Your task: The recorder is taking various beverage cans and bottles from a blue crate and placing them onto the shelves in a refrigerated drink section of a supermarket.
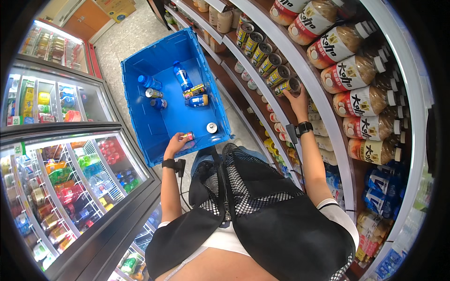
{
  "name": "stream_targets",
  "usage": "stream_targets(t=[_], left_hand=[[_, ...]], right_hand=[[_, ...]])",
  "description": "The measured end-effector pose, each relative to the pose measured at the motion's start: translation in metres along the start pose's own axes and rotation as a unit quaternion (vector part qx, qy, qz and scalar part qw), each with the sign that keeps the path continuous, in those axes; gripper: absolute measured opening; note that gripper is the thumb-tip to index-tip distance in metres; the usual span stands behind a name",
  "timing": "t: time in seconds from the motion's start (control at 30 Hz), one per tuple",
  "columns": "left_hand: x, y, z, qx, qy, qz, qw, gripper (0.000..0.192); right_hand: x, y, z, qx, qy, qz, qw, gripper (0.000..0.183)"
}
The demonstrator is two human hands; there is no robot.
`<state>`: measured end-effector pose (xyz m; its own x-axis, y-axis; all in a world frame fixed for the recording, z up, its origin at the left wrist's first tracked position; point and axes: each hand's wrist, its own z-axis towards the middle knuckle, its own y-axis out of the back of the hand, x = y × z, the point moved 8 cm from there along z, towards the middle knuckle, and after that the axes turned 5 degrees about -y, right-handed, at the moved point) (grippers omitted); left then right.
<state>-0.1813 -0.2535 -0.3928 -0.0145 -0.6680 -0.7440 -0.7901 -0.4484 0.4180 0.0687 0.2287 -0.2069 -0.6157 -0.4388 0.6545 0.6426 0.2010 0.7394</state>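
My right hand [297,100] is closed around a yellow-and-black drink can [288,86], the nearest of a row of like cans [270,63] on the shelf at the right. Low in the blue plastic crate [218,117], my left hand [177,143] has its fingers on a small red-and-yellow can [188,136]. A white-topped can [211,128] stands in the crate's near right corner. Farther in lie a blue bottle [182,75], another yellow-and-black can [193,91] and a blue bottle with a tan cap [197,100]. Left of these are two blue bottles [150,82] and a silver-topped can [154,93].
Curved shelves with light edges [337,140] run along the right, holding large coconut-drink bottles [355,102] and blue bottles [379,189]. Glass-door drink coolers [81,175] line the left. Cardboard boxes [117,8] stand on the speckled floor [140,38] at the far end.
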Motion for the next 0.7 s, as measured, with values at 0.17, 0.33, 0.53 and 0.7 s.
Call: stream_targets(t=[0.17,0.33,0.53,0.7], left_hand=[[0.034,0.001,0.025,0.013,0.094,-0.056,0.994,0.051],[0.100,0.001,0.040,-0.017,0.128,0.068,0.989,0.056],[0.152,-0.018,0.046,0.096,0.224,0.115,0.963,0.071],[0.184,-0.018,0.035,0.070,0.382,0.180,0.904,0.108]], right_hand=[[-0.016,0.004,-0.029,-0.019,-0.129,0.065,0.989,0.084],[-0.005,0.011,-0.073,-0.032,-0.164,0.064,0.984,0.061],[-0.017,-0.019,-0.127,0.109,-0.207,0.063,0.970,0.041],[-0.004,-0.036,-0.172,0.230,-0.264,0.053,0.935,0.034]])
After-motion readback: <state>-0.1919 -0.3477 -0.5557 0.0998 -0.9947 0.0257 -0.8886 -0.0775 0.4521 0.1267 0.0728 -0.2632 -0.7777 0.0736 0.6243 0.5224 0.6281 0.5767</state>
